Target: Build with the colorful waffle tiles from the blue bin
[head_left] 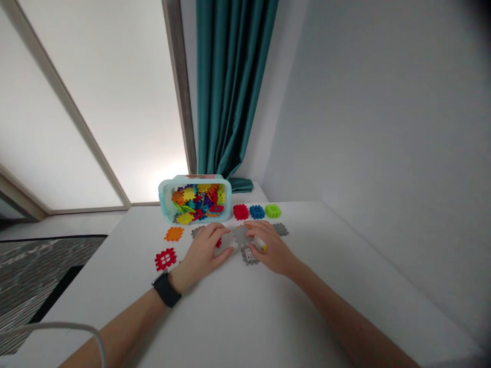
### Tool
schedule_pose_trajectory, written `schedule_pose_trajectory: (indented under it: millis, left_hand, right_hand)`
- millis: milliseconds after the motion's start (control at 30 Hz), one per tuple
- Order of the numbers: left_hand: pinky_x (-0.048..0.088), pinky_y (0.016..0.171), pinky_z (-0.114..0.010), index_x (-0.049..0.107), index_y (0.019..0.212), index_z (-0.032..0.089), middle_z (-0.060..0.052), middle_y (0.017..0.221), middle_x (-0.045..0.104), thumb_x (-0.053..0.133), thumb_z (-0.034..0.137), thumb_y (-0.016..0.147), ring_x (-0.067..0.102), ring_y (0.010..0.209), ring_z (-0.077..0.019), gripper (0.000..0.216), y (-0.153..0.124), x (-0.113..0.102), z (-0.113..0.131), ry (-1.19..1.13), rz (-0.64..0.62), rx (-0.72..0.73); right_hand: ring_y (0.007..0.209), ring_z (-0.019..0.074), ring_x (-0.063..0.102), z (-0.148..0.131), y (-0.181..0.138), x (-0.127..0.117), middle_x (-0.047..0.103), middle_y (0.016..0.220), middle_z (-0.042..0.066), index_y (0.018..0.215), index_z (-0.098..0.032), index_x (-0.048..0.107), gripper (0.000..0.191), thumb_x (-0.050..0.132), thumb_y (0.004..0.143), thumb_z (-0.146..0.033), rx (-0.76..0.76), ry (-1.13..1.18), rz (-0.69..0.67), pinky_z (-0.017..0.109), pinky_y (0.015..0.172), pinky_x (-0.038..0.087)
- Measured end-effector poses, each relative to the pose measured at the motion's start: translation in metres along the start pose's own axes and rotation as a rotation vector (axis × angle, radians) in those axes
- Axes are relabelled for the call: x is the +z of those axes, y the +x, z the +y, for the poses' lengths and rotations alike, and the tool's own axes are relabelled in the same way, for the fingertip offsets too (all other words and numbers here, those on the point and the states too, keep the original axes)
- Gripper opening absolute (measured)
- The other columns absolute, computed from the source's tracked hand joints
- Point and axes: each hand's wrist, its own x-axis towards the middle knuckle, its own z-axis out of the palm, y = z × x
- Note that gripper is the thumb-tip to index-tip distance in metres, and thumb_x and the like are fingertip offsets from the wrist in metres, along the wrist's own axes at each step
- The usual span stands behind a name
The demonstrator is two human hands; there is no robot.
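My right hand (273, 248) has its fingertips on a pale grey square interlocking tile (241, 236), thumb below. Just under that tile is another grey tile (249, 255) with a window-like grid, close to my right thumb. Bits of orange and yellow pieces show around my right fingers, mostly hidden. My left hand (206, 250), with a black watch on the wrist, rests over the table with thumb and fingers apart. Partly covered behind it are a dark grey tile (195, 232) and a red piece (218, 243).
A light blue tub (163, 204) full of colourful tiles stands at the back of the white table (245, 317). Red (241, 211), blue (257, 212) and green (273, 210) tile stacks sit beside it. Orange (174, 234) and red window (165, 259) tiles lie left; a grey tile (281, 229) lies right.
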Motion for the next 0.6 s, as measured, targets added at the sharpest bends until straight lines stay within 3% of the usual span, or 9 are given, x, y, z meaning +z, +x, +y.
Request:
schedule_pose_trajectory:
  millis: [300, 600]
  left_hand:
    - [0.048, 0.094, -0.044, 0.059, 0.12, 0.02, -0.01, 0.116, 0.063, 0.053, 0.026, 0.096, 0.061, 0.107, -0.0272, 0.025, 0.019, 0.022, -0.003, 0.111, -0.092, 0.157]
    - [0.047, 0.092, -0.041, 0.061, 0.116, 0.019, -0.011, 0.116, 0.065, 0.05, 0.028, 0.098, 0.06, 0.107, -0.0262, 0.022, 0.039, 0.03, -0.002, 0.139, -0.13, 0.241]
  right_hand:
    - [0.12, 0.0273, 0.062, 0.086, -0.046, -0.049, 0.067, 0.126, 0.011, 0.106, -0.024, 0.062, 0.021, 0.059, 0.086, -0.018, 0.199, 0.001, 0.031, 0.05, 0.101, 0.052]
    - [0.121, 0.0299, 0.061, 0.136, -0.061, -0.058, 0.067, 0.127, 0.01, 0.1, -0.024, 0.065, 0.016, 0.066, 0.086, -0.032, 0.384, 0.121, -0.071, 0.055, 0.106, 0.047]
